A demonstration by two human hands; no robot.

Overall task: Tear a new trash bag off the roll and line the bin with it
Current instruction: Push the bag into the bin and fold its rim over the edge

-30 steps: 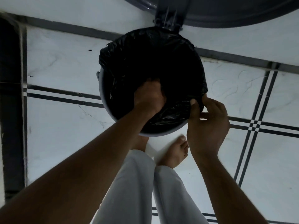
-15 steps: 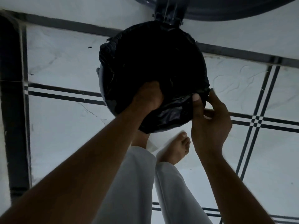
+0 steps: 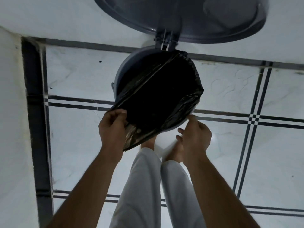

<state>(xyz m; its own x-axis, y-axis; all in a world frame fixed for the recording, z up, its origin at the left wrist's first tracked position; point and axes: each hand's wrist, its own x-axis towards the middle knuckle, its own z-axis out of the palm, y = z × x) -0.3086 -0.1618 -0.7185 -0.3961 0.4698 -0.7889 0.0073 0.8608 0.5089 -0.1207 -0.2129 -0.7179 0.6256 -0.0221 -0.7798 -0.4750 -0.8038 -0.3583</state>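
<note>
**Fingers gripping the bag's edge at the near rim of the bin**

Fingers (image 3: 120, 113) of the left hand (image 3: 111, 129) are curled over the near-left edge of the black trash bag (image 3: 158, 99), with the thumb closing on the plastic, so that a loose flap hangs down beside the wrist. The right hand (image 3: 195, 137) sits at the near-right side of the bin (image 3: 125, 71); its thumb and forefinger are drawn together at the bag's edge just by the rim, though whether plastic lies between them cannot be told. The other fingers of this hand are curled.

The bag fills the round mouth of the bin. Its edge is folded over the rim on the right and far-right sides, while on the left it stretches in a straight line across the opening, leaving a grey crescent of the bin's inner wall bare. The hinged lid (image 3: 189, 18) stands raised at the far side. The bin stands on a pale tiled floor (image 3: 74, 137) with dark lines. Pale trouser legs (image 3: 141, 186) and bare feet (image 3: 176, 153) appear near the bin.
</note>
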